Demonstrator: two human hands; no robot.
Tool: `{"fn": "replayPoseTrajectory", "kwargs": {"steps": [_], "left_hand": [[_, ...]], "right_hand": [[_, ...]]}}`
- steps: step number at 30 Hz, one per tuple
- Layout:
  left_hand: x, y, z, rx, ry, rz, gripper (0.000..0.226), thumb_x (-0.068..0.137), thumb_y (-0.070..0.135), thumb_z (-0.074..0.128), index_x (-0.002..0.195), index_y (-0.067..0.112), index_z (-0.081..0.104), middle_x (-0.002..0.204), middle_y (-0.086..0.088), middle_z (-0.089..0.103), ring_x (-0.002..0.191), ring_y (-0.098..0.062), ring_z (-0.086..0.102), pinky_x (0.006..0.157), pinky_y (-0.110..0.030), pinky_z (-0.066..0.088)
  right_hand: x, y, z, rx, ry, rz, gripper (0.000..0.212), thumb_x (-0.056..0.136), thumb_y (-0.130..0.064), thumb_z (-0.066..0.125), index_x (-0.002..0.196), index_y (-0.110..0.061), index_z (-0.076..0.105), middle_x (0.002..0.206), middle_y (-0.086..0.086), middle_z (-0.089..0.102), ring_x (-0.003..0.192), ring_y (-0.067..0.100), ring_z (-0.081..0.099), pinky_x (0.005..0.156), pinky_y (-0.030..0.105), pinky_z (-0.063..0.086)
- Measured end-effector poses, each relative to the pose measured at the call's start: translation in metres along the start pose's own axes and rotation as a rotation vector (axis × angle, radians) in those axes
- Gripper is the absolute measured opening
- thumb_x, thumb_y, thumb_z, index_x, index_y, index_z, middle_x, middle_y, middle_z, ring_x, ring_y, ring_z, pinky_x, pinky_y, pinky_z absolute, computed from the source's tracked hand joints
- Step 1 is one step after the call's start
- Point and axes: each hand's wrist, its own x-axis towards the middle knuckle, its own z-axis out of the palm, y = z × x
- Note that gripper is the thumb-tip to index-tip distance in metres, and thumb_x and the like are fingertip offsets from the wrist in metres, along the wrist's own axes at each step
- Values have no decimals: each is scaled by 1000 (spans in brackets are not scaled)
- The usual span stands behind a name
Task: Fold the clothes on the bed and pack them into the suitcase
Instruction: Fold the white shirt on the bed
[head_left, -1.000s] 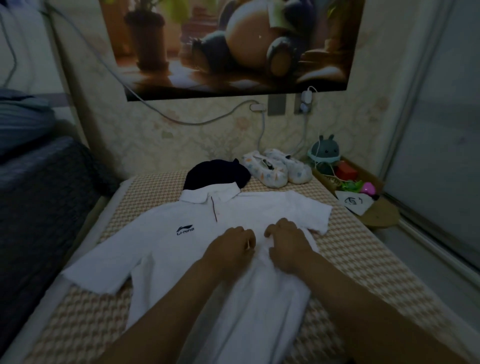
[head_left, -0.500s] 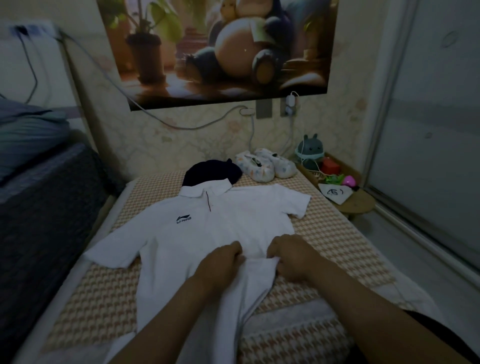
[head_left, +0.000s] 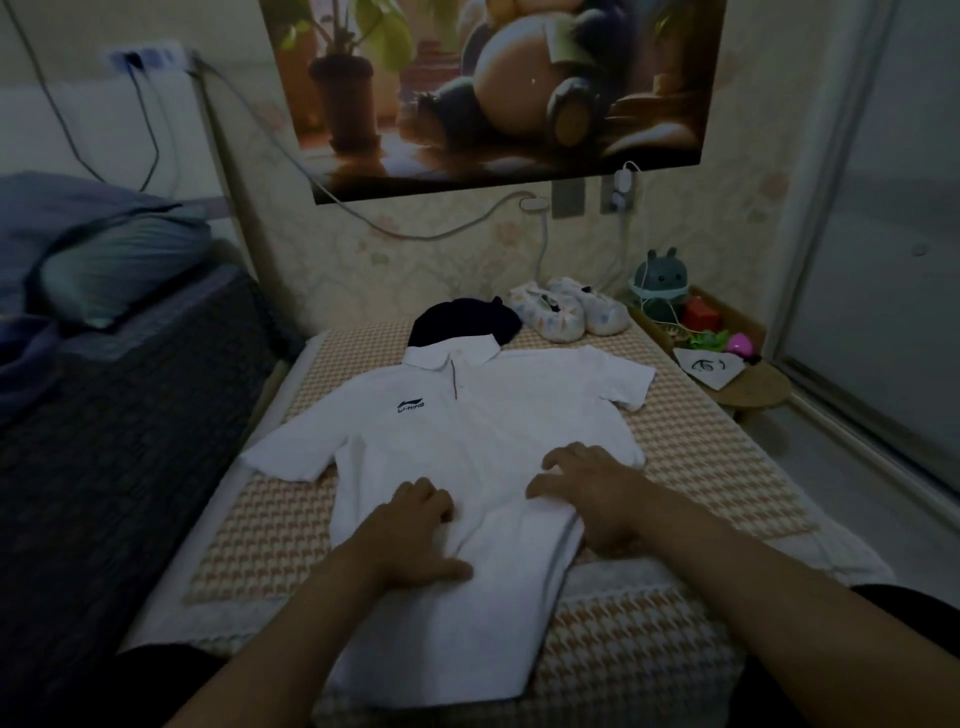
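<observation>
Barely begun, I judge: the shirt (head_left: 467, 436) lies unfolded at the near edge of the bed (head_left: 260, 525), right hand (head_left: 589, 493) spread on it, left hand (head_left: 415, 530) bent, grip unclear.

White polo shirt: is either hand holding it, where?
Right hand lies flat on the white polo shirt, at its edge: no grip. Left hand curls on its front; pinch cannot be told.

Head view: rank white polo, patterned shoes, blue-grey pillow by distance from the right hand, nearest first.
1. White polo: directly under the right hand, touching.
2. Patterned shoes: farther ahead, beyond the polo.
3. Blue-grey pillow: far off to the left.
</observation>
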Motion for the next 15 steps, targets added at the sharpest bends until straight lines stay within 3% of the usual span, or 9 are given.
{"fn": "replayPoseTrajectory", "kwargs": {"steps": [2, 4, 6, 8, 10, 13, 15], "left_hand": [[-15, -12, 7, 105, -15, -56, 81, 59, 88, 39, 117, 32, 45, 117, 8, 38, 109, -15, 37, 88, -41, 42], [-28, -19, 9, 69, 75, -73, 71, 68, 81, 26, 107, 28, 53, 110, 4, 48, 105, -19, 45, 81, -36, 42], [-38, -25, 7, -28, 156, -61, 57, 85, 67, 27, 92, 20, 59, 96, 1, 58, 97, -21, 55, 74, -33, 40], [-45, -32, 4, -48, 184, -88, 44, 96, 54, 40, 77, 18, 56, 76, 4, 56, 84, -19, 58, 63, -28, 37], [-53, -40, 4, -42, 122, -151, 48, 95, 55, 45, 64, 18, 48, 63, 6, 48, 74, -17, 57, 55, -27, 32], [-65, -42, 2, -91, 57, -234, 50, 88, 65, 47, 67, 21, 48, 67, 6, 50, 70, -15, 53, 59, -32, 36], [-72, -38, -1, -96, 120, -126, 55, 72, 82, 49, 80, 28, 50, 80, 8, 50, 77, -13, 50, 67, -34, 43]], "right_hand": [[7, -17, 4, -42, -7, -34, 47, 79, -30, 66, 125, -31, 55, 131, 3, 45, 117, 24, 43, 96, 35, 33], [11, -23, 2, -11, 28, -22, 24, 85, -27, 60, 107, -21, 66, 120, 4, 57, 108, 25, 54, 88, 31, 37], [12, -23, -7, 37, 76, 52, 18, 86, -25, 58, 99, -19, 68, 114, 3, 63, 106, 24, 58, 88, 30, 38], [10, -19, -14, -11, 141, 111, 19, 87, -25, 56, 101, -21, 69, 114, 1, 65, 106, 22, 58, 89, 29, 36], [8, -16, -14, -81, 96, 138, 22, 88, -25, 56, 106, -25, 68, 118, -2, 65, 109, 20, 57, 92, 29, 36], [8, -20, -7, -61, -50, 92, 41, 82, -37, 63, 122, -37, 55, 127, -4, 57, 113, 20, 55, 97, 34, 40], [7, -25, -4, 85, -84, 79, 61, 75, -47, 67, 129, -45, 38, 130, -6, 48, 116, 18, 50, 100, 38, 40]]}}
